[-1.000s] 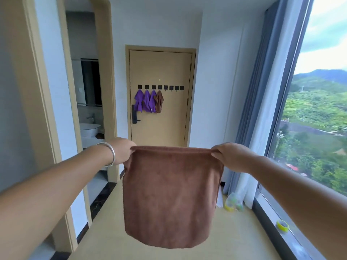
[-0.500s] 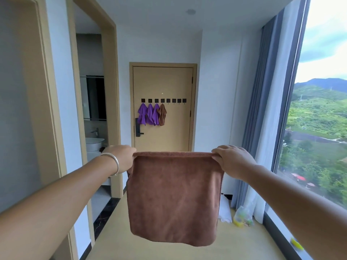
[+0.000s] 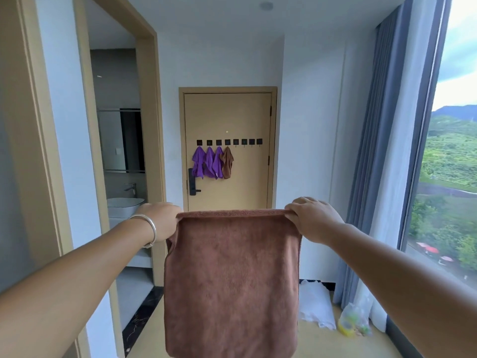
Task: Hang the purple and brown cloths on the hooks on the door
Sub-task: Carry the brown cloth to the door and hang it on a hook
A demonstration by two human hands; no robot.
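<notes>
A brown cloth [image 3: 232, 280] hangs spread out in front of me, held by its two top corners. My left hand [image 3: 161, 223] grips the left corner and my right hand [image 3: 313, 219] pinches the right corner. Far ahead stands the tan door [image 3: 229, 115] with a row of black hooks [image 3: 229, 142]. Three purple cloths [image 3: 207, 162] and one small brown cloth [image 3: 227, 162] hang from the left hooks. The hooks to the right are bare.
A bathroom doorway with a sink [image 3: 125, 206] opens on the left. Blue curtains [image 3: 371, 177] and a tall window [image 3: 449, 164] line the right. A white bag [image 3: 316, 303] and a clear bag of items [image 3: 355, 320] lie on the floor by the curtain.
The view has tilted up and come closer to the door. Both hands keep hold of the brown cloth, stretched between them as before.
</notes>
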